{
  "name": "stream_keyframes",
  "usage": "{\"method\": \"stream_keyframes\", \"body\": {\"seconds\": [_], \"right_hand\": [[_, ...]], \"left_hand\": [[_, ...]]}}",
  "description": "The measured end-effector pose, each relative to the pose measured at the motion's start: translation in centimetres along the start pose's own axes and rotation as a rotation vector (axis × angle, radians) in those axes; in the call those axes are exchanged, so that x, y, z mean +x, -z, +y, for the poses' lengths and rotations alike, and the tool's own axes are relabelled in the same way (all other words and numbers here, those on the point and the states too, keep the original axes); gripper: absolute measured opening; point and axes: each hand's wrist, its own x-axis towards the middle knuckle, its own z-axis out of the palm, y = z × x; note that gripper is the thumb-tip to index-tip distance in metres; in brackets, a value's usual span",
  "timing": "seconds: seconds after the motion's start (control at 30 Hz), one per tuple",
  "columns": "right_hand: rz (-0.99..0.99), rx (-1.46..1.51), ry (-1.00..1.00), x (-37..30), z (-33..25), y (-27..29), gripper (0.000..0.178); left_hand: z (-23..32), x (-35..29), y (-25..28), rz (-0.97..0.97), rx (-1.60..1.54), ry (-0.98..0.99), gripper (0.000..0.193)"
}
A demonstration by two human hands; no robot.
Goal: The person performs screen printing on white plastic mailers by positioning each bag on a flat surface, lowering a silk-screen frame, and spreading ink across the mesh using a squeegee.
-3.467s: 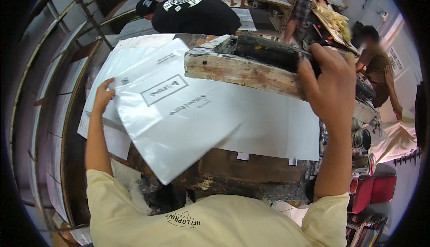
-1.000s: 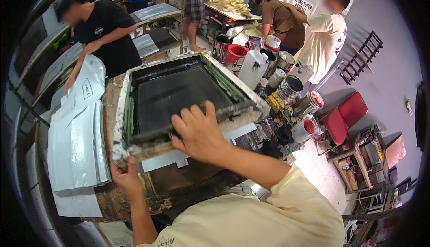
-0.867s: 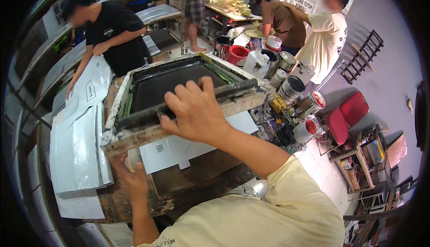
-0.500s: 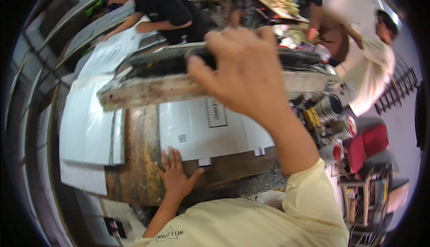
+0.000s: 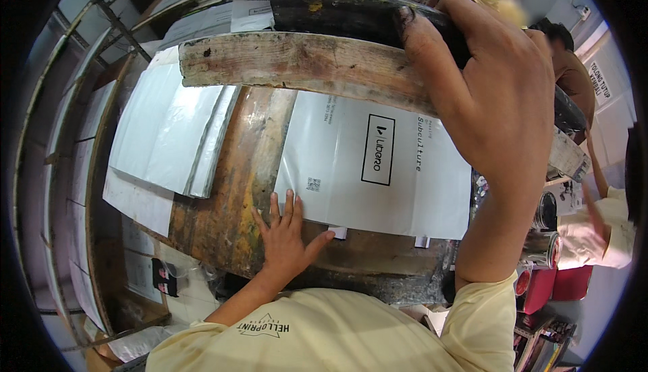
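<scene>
My right hand (image 5: 496, 88) is wrapped over the raised edge of a wooden screen-printing frame (image 5: 290, 58). A dark, ink-stained bar (image 5: 337, 17) lies along that edge, under the same fingers. Below the frame a white plastic sheet (image 5: 331, 163) with black print lies on the stained wooden table (image 5: 209, 196); the raised frame hides its far edge. My left hand (image 5: 287, 244) rests with fingers spread at the sheet's near left corner. Two small pale tabs, a left one (image 5: 337, 233) and a right one (image 5: 422, 242), stick out at its near edge.
A stack of white sheets (image 5: 165, 129) lies on the table's left side. Shelving racks (image 5: 67, 163) stand farther left. Ink cans (image 5: 540, 247) and a red chair (image 5: 570, 283) are at the right. People work beyond the table and at the right.
My view has shifted, and the frame appears higher and larger in it. More of the sheet's print shows. My right hand keeps its grip; my left hand stays at the corner.
</scene>
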Motion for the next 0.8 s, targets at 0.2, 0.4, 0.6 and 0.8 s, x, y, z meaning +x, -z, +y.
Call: {"method": "stream_keyframes", "body": {"seconds": [0.2,0.4,0.6,0.8], "right_hand": [[0.057,0.02,0.007,-0.1,-0.3,-0.2,0.044],[-0.13,0.103,-0.146,0.8,-0.5,1.0,0.042],[0.071,0.073,-0.037,-0.4,-1.3,0.0,0.039],[0.012,0.033,-0.083,-0.9,-1.8,0.5,0.042]], "left_hand": [[1.3,2.1,2.3,0.186,-0.194,-0.16,0.084],[4.1,6.9,7.1,0.434,-0.535,-0.213,0.047],[-1.4,5.2,6.8,0.515,-0.853,-0.073,0.045],[-16.4,8.7,11.6,0.414,-1.147,0.031,0.048]]}}
